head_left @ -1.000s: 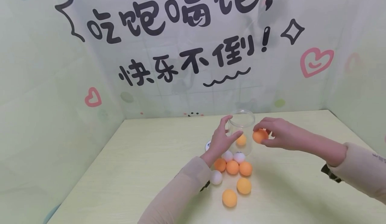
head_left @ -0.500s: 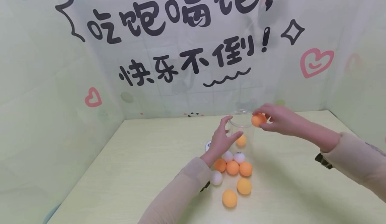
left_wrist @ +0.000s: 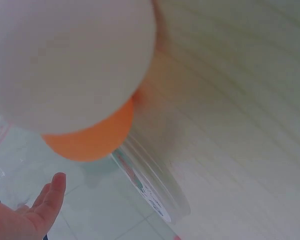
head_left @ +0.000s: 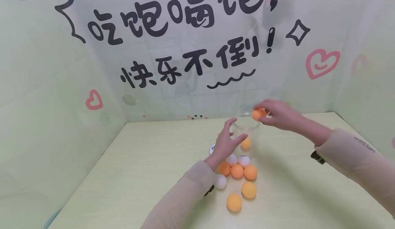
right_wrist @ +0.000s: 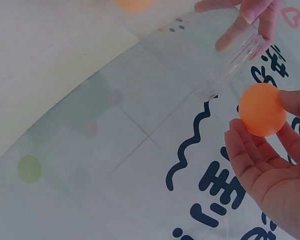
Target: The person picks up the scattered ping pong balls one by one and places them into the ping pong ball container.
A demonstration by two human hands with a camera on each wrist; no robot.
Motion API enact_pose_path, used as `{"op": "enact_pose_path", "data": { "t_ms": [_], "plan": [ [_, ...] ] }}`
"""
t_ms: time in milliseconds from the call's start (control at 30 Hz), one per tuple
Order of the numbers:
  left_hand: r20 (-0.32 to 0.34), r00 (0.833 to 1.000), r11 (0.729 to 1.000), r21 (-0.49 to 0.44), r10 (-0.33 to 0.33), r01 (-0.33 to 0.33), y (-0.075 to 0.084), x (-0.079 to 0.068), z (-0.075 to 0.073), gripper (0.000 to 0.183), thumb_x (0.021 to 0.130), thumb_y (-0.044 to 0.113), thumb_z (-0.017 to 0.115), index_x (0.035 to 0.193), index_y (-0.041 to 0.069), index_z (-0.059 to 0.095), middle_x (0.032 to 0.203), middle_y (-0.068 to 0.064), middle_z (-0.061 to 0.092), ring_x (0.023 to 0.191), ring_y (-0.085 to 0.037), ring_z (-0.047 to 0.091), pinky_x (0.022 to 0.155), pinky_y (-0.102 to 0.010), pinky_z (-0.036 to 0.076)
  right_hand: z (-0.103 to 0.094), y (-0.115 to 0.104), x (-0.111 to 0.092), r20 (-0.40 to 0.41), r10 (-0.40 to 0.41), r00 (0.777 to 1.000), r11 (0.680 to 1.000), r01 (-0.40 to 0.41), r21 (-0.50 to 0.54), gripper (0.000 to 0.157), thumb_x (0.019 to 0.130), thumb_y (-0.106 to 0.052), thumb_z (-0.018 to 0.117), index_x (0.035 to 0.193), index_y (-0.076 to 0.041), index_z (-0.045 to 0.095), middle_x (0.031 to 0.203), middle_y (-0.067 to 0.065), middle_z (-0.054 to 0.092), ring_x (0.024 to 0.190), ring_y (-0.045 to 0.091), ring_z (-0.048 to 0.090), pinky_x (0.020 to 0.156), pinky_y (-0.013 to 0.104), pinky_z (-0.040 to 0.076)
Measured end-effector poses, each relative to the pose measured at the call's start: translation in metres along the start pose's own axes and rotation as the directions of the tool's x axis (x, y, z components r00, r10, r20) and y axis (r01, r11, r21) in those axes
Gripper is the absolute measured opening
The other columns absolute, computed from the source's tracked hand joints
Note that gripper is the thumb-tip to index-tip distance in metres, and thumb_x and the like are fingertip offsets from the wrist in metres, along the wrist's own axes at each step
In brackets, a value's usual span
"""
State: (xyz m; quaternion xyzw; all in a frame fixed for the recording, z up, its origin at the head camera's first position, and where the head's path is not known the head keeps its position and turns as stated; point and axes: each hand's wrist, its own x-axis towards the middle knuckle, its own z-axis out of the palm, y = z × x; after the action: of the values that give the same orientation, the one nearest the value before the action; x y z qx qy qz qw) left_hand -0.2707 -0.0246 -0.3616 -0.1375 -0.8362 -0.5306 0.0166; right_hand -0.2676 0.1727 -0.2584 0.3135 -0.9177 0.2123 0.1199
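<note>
A clear jar point(head_left: 254, 138) stands upright on the table with a yellow-orange ping-pong ball point(head_left: 246, 143) inside. My left hand point(head_left: 226, 141) holds the jar from the left, thumb and fingers spread around its side; part of that hand point(left_wrist: 35, 215) shows in the left wrist view. Between thumb and fingertips my right hand point(head_left: 279, 115) pinches an orange ping-pong ball point(right_wrist: 262, 110) at the right side of the jar's rim. In front of the jar lie white balls point(head_left: 244, 161), orange balls point(head_left: 237, 171) and two yellow-orange balls point(head_left: 234, 202).
Partly behind the left hand, a round lid point(left_wrist: 150, 187) lies on the light wooden table point(head_left: 148, 174). A white ball point(left_wrist: 70, 60) sits right before the left wrist camera. Behind the table hangs a printed cloth point(head_left: 172, 102) with black writing and pink hearts.
My right hand has lifted the orange ball from beside the jar up to its rim and moved slightly left. The left hand has stayed on the jar.
</note>
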Motion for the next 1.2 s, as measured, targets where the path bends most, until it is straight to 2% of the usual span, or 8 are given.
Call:
{"op": "enact_pose_path", "data": {
  "t_ms": [267,467,733,1033,1200],
  "plan": [
    [0.001,1.000,1.000,-0.005,0.014,-0.014,-0.001,0.000,-0.001,0.065,0.084,0.041,0.063,0.138,0.031,0.030,0.146,0.002,0.032,0.119,-0.031,0.047,0.088,-0.044,0.047,0.020,0.004,0.011,0.002,0.015,1.000,1.000,-0.015,0.025,0.034,0.082,-0.006,0.064,0.115,0.002,0.059,0.110,0.018,0.060,0.091,0.028,0.056,0.076,0.043,0.052],
    [0.002,1.000,1.000,0.005,0.027,-0.027,-0.002,0.000,-0.001,0.064,0.084,0.042,0.062,0.138,0.030,0.029,0.146,0.000,0.032,0.119,-0.032,0.048,0.089,-0.045,0.046,0.029,0.008,0.012,0.013,0.020,1.000,0.999,-0.021,0.034,0.036,0.082,-0.006,0.064,0.117,0.002,0.058,0.109,0.017,0.059,0.090,0.027,0.056,0.076,0.043,0.051],
    [0.003,1.000,1.000,0.002,0.028,-0.028,-0.003,0.001,-0.001,0.064,0.084,0.042,0.062,0.138,0.030,0.029,0.146,-0.003,0.032,0.119,-0.032,0.048,0.089,-0.045,0.046,0.030,0.008,0.010,0.033,0.040,0.999,0.998,-0.041,0.052,0.037,0.083,-0.007,0.065,0.118,0.001,0.057,0.111,0.020,0.057,0.093,0.034,0.058,0.077,0.046,0.051],
    [0.004,1.000,0.999,-0.005,0.031,-0.031,-0.003,-0.001,-0.002,0.064,0.084,0.041,0.063,0.138,0.030,0.029,0.145,-0.004,0.033,0.118,-0.032,0.048,0.092,-0.047,0.044,0.028,0.009,0.007,0.010,0.029,1.000,0.998,-0.030,0.064,0.035,0.083,-0.006,0.064,0.116,0.001,0.057,0.111,0.020,0.057,0.093,0.033,0.058,0.077,0.047,0.051],
    [0.006,0.999,0.999,-0.007,0.038,-0.038,-0.002,-0.001,-0.002,0.064,0.084,0.041,0.062,0.138,0.029,0.030,0.145,-0.002,0.034,0.119,-0.032,0.048,0.092,-0.048,0.043,0.027,0.009,0.004,0.022,0.075,0.997,0.994,-0.076,0.075,0.036,0.083,-0.007,0.064,0.118,0.000,0.057,0.113,0.019,0.057,0.094,0.032,0.058,0.077,0.046,0.051]
  ]
}}
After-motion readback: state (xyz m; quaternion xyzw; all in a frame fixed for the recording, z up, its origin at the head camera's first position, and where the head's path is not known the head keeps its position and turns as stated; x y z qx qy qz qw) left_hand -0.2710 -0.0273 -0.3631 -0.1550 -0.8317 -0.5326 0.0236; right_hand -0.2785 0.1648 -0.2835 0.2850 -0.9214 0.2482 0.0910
